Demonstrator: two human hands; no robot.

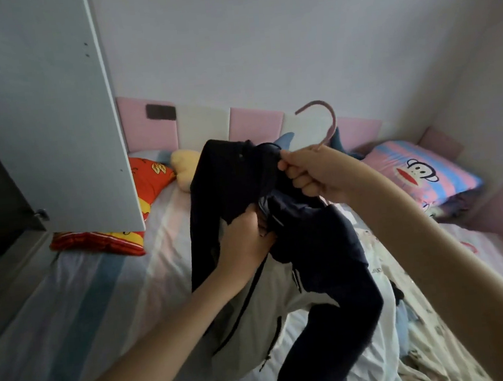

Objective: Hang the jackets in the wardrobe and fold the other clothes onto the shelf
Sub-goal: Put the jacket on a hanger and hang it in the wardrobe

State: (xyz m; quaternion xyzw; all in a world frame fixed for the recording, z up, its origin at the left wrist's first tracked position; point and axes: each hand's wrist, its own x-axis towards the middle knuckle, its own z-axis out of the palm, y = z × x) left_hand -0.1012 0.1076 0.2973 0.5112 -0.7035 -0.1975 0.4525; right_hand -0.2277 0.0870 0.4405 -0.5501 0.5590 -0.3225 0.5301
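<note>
**Jacket held up on the hanger, both grips on it**

The right grip (310, 174) is curled tight round the neck of a pink hanger (328, 121). The hook arcs up just above the knuckles, and thumb and forefinger pinch the dark collar at the same spot. Just below it and a touch to the left, the left grip (245, 240) is bunched into the jacket (323, 251), fingers buried in the dark fabric beside the zip.

The jacket hangs from the two grips over the bed (99, 281). One dark sleeve drops to the left of the left grip and the other falls away below the right grip. The pale body with its black zip sags underneath; I can't tell whether it touches the striped sheet.

Beyond the grips, against the pink headboard (256, 122), lie a red cushion (147, 177) and a yellow plush toy (184, 167). Out to the right of the right grip sits a monkey pillow (420, 174). Far left of the left grip stands the white wardrobe door (46, 118), well apart from the jacket.
</note>
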